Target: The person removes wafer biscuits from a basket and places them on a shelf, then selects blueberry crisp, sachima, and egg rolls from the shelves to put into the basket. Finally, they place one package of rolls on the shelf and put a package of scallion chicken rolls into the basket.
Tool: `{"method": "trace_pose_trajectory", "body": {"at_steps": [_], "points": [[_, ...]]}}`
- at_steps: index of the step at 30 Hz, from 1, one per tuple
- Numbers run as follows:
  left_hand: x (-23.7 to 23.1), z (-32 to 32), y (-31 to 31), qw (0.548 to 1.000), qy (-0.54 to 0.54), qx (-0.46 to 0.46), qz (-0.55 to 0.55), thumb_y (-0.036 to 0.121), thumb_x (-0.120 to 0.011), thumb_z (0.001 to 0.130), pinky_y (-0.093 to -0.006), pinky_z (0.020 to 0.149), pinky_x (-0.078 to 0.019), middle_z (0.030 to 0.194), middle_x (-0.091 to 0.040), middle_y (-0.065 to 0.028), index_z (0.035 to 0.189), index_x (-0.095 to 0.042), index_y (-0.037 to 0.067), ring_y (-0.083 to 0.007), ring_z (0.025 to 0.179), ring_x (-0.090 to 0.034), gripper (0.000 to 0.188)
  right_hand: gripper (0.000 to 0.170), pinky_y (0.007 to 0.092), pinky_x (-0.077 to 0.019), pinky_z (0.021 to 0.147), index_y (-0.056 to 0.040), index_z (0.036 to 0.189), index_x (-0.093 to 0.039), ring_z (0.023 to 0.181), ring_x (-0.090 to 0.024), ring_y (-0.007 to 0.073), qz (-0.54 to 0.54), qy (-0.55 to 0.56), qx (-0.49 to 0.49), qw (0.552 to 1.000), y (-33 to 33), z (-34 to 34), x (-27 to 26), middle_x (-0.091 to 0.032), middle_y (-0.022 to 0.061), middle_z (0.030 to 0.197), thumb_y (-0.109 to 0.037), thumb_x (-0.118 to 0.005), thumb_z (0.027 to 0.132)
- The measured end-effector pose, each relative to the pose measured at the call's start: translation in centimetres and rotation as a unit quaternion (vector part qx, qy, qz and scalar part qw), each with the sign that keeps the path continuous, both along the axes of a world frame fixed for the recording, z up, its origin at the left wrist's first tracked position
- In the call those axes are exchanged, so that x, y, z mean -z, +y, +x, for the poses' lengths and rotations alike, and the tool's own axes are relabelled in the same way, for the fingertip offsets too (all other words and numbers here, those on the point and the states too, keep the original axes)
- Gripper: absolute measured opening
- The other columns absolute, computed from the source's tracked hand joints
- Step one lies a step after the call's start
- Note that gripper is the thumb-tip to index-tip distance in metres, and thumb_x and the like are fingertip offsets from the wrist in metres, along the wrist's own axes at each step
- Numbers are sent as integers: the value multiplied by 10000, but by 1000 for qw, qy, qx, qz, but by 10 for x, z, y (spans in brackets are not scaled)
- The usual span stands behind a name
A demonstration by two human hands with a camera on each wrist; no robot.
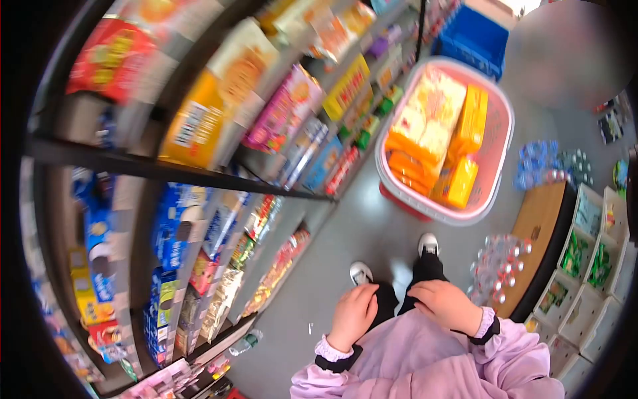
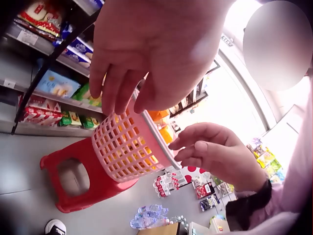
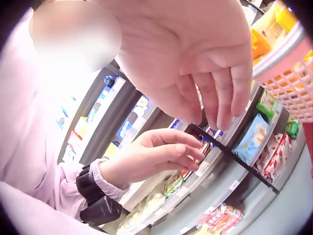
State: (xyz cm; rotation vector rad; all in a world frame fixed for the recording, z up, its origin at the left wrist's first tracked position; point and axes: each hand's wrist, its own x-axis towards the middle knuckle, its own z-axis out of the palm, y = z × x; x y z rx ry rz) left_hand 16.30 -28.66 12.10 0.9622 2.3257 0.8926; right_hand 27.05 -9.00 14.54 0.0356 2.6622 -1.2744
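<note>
In the head view my left hand (image 1: 353,314) and right hand (image 1: 444,304) hang in front of my body, apart, fingers loosely bent and holding nothing. Beyond them, touched by neither, a pink basket (image 1: 503,159) holds yellow and orange packages (image 1: 470,120). In the left wrist view the basket's lattice side (image 2: 128,147) rests on a red stool (image 2: 80,169). The right wrist view has the right hand (image 3: 195,63) large at the top, with the left hand (image 3: 151,156) below it.
Shelves of snack packets (image 1: 216,100) line the left. A blue crate (image 1: 470,41) stands behind the basket. At the right are shrink-wrapped bottles (image 1: 498,266), a wooden-topped counter (image 1: 537,233) and white bins (image 1: 585,292). A person, blurred, is at the upper right.
</note>
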Motion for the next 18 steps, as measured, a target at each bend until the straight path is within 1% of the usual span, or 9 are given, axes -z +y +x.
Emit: {"method": "trace_pose_trajectory", "body": {"at_steps": [4, 5, 8, 13, 18], "points": [[-35, 6, 0, 998, 57, -40, 7, 107, -536, 794, -388, 738, -454, 931, -592, -114, 972, -577, 42, -287, 849, -571, 194, 264, 353, -463, 738, -30, 979, -561, 843, -569, 263, 67, 37, -88, 993, 19, 5, -31, -577, 98, 902, -111, -581, 729], [-40, 10, 1, 994, 87, -60, 36, 109, -532, 795, -386, 730, -454, 921, -591, -116, 965, -578, 38, -293, 837, -571, 189, 270, 352, -462, 747, -32, 986, -562, 856, -570, 260, 74, 39, -108, 991, 23, 4, -41, -578, 95, 914, -123, -584, 732], [-62, 14, 4, 986, 121, -101, 60, 109, -532, 795, -387, 724, -458, 925, -591, -121, 960, -577, 32, -298, 832, -573, 188, 274, 354, -460, 760, -32, 991, -564, 867, -568, 263, 94, 75, -141, 983, 33, -2, -66, -580, 95, 924, -131, -585, 736], [-72, 18, 11, 969, 178, -150, 85, 128, -538, 790, -398, 713, -461, 924, -590, -125, 957, -580, 34, -306, 827, -573, 195, 280, 369, -454, 755, -24, 1002, -553, 862, -560, 285, 83, 114, -187, 972, 44, -14, -79, -577, 120, 904, -131, -581, 745], [-85, 26, 23, 959, 211, -165, 97, 130, -537, 790, -400, 712, -463, 899, -585, -129, 963, -575, 37, -314, 813, -573, 200, 275, 380, -450, 744, -27, 997, -550, 840, -558, 297, 71, 164, -214, 960, 51, -20, -82, -569, 135, 875, -132, -583, 745]]}}
